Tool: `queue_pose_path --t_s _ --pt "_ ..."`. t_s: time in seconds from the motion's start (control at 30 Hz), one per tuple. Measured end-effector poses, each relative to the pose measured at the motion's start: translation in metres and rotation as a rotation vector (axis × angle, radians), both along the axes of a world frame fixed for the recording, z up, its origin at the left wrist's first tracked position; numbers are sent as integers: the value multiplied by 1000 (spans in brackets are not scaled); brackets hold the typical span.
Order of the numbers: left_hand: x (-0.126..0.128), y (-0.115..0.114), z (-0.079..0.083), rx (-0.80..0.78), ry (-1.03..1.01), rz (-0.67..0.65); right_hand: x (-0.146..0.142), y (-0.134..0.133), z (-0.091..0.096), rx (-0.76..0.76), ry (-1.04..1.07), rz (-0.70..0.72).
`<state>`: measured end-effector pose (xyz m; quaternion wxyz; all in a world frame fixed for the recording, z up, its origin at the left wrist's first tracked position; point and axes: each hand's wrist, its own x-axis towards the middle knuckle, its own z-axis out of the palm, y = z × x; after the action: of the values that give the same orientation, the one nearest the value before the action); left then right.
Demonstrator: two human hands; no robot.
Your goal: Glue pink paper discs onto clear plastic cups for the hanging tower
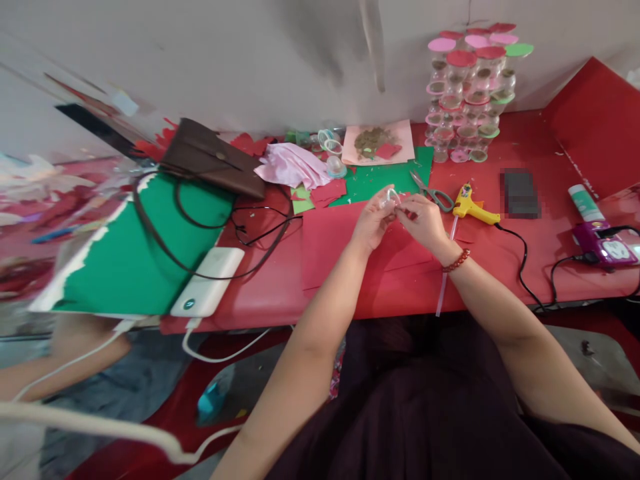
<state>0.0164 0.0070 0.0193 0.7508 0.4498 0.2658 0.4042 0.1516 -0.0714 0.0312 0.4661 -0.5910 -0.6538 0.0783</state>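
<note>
My left hand (374, 219) is closed around a small clear plastic cup (389, 198), held above red paper (335, 240). Close beside it, my right hand (423, 220) has its fingers pinched together at the cup's near side; whether something small is between them I cannot make out. A yellow glue gun (473, 205) with a clear glue stick (442, 293) in it lies right of my right hand. Scissors (434, 192) rest just beyond that hand on green paper (373, 183). Further back, pink paper (353, 152) carries a heap of dried greenish-brown bits (375, 141).
Stacked clear cups with coloured discs (465, 100) stand at the back right. A brown bag (215, 157), a white power bank (207, 283) and pink cloth (295, 165) lie leftward. On the right are a dark pixelated block (520, 193), a glue tube (586, 203) and a purple power socket (607, 243).
</note>
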Motion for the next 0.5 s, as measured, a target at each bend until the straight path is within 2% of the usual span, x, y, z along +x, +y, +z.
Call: queue_pose_path --t_s 0.17,0.3,0.4,0.5 --pt "1 -2 2 -94 -88 -30 4 -1 -1 1 -226 -93" --pt "2 -3 -1 -127 -61 -32 7 -1 -1 -46 -403 -166" --pt "4 -3 -4 -101 -6 7 8 0 -1 -67 -410 -191" --pt "4 -2 -6 -57 5 57 11 3 -4 -56 -324 -147"
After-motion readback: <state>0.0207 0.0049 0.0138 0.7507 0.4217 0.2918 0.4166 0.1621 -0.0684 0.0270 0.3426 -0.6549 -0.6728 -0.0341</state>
